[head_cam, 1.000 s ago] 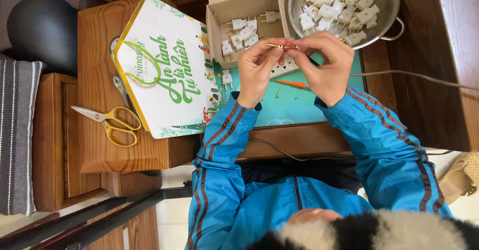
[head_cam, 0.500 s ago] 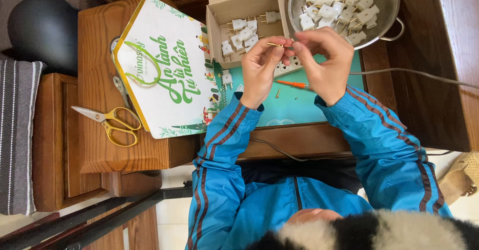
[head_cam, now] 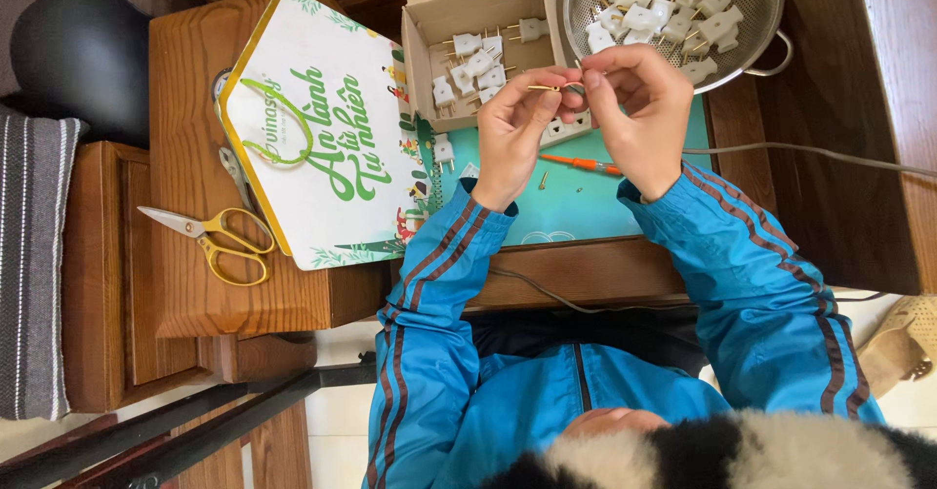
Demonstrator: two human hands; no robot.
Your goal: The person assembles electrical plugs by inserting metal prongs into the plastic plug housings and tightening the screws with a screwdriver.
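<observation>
My left hand (head_cam: pixel 512 133) and my right hand (head_cam: pixel 639 108) meet above the teal mat (head_cam: pixel 571 211). Together they pinch a small plug part (head_cam: pixel 564 88) with a brass pin sticking out to the left; most of the part is hidden by my fingers. Just beyond my hands stands an open cardboard box (head_cam: pixel 459 1) with several white plugs (head_cam: pixel 478 58) in it. A metal colander (head_cam: pixel 756 20) to its right holds several more white plugs. An orange screwdriver (head_cam: pixel 586 164) lies on the mat under my hands.
A white and green house-shaped carton (head_cam: pixel 312 147) lies on the wooden stand at left, with yellow-handled scissors (head_cam: pixel 220 240) beside it. A grey cable (head_cam: pixel 820 155) runs off to the right. A black helmet (head_cam: pixel 83 50) and a striped cushion (head_cam: pixel 29 274) are at far left.
Both hands have stayed together at the same spot; only the fingers have shifted slightly around the small part.
</observation>
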